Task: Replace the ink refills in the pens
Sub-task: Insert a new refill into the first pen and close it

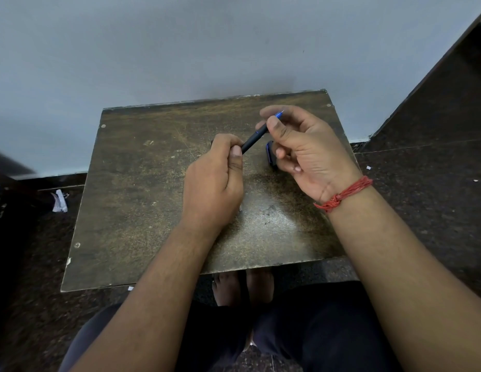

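A: Dark cloth, item one, nearest: trousers (314, 331) over the person's knees, bare feet (242, 285) showing just beyond them under the near table edge. Speckled dark floor (422, 197) on both sides.

B: Next entry?

A: Worn brown board, the table (142, 210), scuffed, screw heads at its corners. Pushed against a pale wall (207, 44), which I judged kept the work surface steady and close to the lap.

B: And the hands?

A: Left hand (215, 183), mid-table, fingers curled and clamped round the near-left end of the pen (254, 139). Right hand (303, 149), a little farther and to the right, thumb and forefinger pinching the pen's far end, where a blue tip (279, 114) stuck out. Red thread band (344, 194) on that wrist.

B: Why held so?

A: One end in each hand, pen raised clear of the table and slanting toward the far right. Probably so one hand could brace the dark barrel while the other twisted or drew at the blue front part. Whether the refill was going in or coming out, I could not tell.

B: Anything else?

A: A blue piece (269, 153) lay on the table just beside the right hand's curled lower fingers, partly hidden; a cap or second pen, unclear. Likely parked within reach. Crumpled paper (59, 201) on the floor, far left of the table.
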Demonstrator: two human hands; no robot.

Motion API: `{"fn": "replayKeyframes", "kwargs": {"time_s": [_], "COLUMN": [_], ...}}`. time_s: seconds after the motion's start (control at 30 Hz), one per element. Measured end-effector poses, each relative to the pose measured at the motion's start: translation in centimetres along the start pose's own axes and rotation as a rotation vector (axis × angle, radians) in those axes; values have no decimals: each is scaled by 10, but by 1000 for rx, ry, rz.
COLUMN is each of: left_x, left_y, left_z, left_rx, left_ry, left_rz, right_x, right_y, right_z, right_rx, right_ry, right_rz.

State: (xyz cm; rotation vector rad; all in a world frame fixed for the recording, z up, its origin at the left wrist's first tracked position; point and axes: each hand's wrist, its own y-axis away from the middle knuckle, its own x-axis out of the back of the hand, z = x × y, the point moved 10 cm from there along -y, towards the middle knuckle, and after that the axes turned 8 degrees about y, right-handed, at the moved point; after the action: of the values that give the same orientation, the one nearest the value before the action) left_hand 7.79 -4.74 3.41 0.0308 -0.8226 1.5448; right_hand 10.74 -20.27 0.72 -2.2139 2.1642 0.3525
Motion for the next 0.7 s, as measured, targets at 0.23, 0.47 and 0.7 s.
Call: {"fn": "replayKeyframes", "kwargs": {"time_s": [0.23,0.47,0.7], "left_x": [-4,1,6], "left_y": [-1,-5,-5], "left_z": [8,18,11], "left_rx": [-54,-115,-74], "left_ry": [-22,-133,-145], "left_rz": [-35,6,44], "right_x": [4,4,-1], "right_y": [-2,-4,0], "right_z": [3,14,12], "right_rx": [-13,-68,-39], "right_ry": [-22,-113,-65], "right_rz": [32,133,235]}}
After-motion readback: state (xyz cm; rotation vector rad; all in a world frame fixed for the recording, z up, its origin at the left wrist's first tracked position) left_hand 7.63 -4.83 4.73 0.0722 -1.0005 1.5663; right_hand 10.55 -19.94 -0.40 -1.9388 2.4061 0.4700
